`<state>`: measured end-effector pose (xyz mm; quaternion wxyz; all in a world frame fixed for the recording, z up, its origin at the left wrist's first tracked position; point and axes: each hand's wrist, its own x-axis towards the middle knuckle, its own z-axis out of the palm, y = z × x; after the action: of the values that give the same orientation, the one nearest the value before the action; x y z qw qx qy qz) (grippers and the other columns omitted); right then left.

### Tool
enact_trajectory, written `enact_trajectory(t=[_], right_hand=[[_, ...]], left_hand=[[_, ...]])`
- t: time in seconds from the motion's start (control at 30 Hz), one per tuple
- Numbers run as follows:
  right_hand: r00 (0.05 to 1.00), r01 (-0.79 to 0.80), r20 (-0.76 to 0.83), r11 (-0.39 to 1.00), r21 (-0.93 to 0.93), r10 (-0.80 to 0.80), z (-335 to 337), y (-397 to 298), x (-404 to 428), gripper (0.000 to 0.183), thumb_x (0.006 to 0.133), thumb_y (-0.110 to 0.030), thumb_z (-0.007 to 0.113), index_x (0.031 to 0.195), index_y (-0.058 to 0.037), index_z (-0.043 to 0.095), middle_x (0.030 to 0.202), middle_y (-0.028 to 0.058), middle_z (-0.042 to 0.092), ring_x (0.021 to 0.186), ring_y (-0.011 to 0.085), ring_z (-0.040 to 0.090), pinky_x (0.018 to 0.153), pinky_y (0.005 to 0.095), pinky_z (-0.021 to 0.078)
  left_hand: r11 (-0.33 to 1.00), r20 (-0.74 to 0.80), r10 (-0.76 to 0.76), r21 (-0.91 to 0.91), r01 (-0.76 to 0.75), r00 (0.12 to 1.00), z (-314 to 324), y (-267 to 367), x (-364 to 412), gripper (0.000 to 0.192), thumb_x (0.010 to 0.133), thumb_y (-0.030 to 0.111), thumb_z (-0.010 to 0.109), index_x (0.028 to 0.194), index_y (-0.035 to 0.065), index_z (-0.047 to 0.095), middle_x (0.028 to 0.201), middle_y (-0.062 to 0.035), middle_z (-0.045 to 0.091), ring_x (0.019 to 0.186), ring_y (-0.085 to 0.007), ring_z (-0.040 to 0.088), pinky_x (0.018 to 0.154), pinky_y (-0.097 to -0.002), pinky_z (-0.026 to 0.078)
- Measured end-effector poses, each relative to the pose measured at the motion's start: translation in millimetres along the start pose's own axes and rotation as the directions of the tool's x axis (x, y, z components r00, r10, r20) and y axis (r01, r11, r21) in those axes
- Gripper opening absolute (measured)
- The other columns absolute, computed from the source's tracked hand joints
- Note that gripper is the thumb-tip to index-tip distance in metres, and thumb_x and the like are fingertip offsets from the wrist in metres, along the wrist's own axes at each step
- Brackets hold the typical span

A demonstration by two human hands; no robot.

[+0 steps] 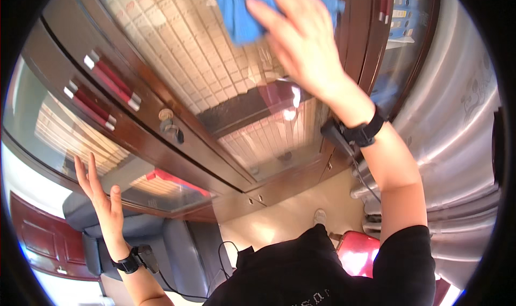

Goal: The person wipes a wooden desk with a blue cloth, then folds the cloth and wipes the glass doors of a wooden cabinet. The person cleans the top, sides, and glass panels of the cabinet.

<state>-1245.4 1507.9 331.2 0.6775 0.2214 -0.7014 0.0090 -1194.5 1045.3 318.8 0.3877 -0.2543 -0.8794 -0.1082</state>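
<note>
Pressed on the upper glass pane of a dark wooden cabinet door (217, 153) is a blue cloth (242, 20). My right hand (306, 44) lies over it with fingers spread, and the picture's top edge cuts off part of the cloth. Behind that glass stand rows of pale file boxes (193, 48). My left hand (102, 201) is raised with its fingers apart and holds nothing. It is by the glass of the left-hand door (76, 132); whether it touches the pane I cannot tell. Both wrists carry black strapped devices with cables.
Dark red door handles (113, 80) and a lock knob (171, 130) stick out from the cabinet. A silvery curtain (451, 124) hangs at the right. Below left are a dark leather sofa (153, 233) and a wooden door (50, 237). A red seat (356, 253) stands close to my body.
</note>
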Motion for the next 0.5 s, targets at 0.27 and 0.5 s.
enact_trajectory(t=[0.27, 0.5], right_hand=[[0.878, 0.158, 0.417, 0.965, 0.210, -0.235, -4.7, -105.7, -236.9, 0.034, 0.079, -0.017, 0.060, 0.111, -0.0273, 0.064, 0.139, -0.0055, 0.053, 0.129, 0.0136, 0.046, 0.102, 0.0330, 0.0392], [0.769, -0.069, 0.632, 0.972, 0.223, -0.091, -16.3, -151.5, -340.1, 0.019, 0.078, -0.020, 0.058, 0.096, -0.0218, 0.062, 0.121, -0.0043, 0.058, 0.115, 0.0148, 0.052, 0.094, 0.0314, 0.0421]], left_hand=[[1.000, 0.121, 0.012, -0.019, -0.010, 0.993, 11.6, -37.6, -31.2, 0.067, 0.097, 0.048, 0.048, 0.149, 0.0083, 0.036, 0.159, -0.0191, 0.013, 0.145, -0.0376, 0.019, 0.116, -0.0495, 0.018], [0.988, -0.125, 0.127, 0.099, -0.114, 0.984, 62.6, -28.9, -30.6, 0.060, 0.099, 0.030, 0.054, 0.149, 0.0040, 0.034, 0.158, -0.0238, 0.016, 0.146, -0.0369, 0.016, 0.116, -0.0488, 0.014]])
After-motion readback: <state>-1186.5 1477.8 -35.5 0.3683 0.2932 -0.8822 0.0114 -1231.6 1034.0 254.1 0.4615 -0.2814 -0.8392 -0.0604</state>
